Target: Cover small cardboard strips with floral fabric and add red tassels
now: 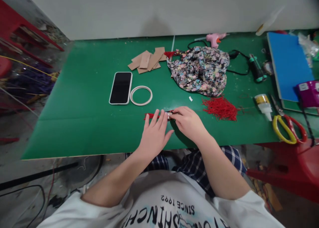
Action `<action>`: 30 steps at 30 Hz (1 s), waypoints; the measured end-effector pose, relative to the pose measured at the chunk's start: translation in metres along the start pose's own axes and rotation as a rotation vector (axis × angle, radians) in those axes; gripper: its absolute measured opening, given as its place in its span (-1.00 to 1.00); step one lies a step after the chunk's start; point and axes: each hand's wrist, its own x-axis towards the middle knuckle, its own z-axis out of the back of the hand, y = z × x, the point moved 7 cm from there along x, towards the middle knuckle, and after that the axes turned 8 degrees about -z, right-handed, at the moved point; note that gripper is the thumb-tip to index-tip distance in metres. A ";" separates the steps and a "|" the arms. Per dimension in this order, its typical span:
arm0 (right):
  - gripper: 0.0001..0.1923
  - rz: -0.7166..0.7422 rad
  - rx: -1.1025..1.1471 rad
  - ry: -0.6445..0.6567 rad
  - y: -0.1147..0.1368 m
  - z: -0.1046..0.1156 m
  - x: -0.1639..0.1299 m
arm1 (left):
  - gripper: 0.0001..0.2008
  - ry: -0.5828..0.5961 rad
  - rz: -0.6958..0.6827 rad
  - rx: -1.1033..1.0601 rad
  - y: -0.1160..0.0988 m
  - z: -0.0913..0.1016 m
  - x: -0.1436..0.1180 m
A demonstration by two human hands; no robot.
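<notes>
Red tassel (151,115): left hand (154,135) flat on fringe, right hand (188,121) pinching silvery end.

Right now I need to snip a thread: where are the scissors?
In the head view, the scissors lie at the green table's right front edge, just right of the glue bottle and in front of the blue board.

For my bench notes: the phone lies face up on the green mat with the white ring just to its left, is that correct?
Not quite. In the head view the white ring lies just to the right of the phone, not its left. The phone does lie face up on the green mat.
</notes>
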 end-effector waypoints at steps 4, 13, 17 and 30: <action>-0.68 -0.011 -0.040 -0.009 -0.002 -0.004 0.000 | -0.38 0.026 0.004 0.004 0.002 -0.004 0.000; -0.70 -0.043 -0.059 -0.022 -0.002 0.000 0.001 | -0.37 0.017 0.044 0.016 -0.001 -0.002 -0.001; -0.75 -0.017 -0.034 0.006 -0.002 -0.001 0.001 | -0.35 -0.061 0.098 0.035 0.019 0.014 0.001; -0.73 -0.034 0.216 -0.197 -0.001 0.017 0.000 | -0.81 -0.227 0.108 -0.051 0.093 0.043 0.023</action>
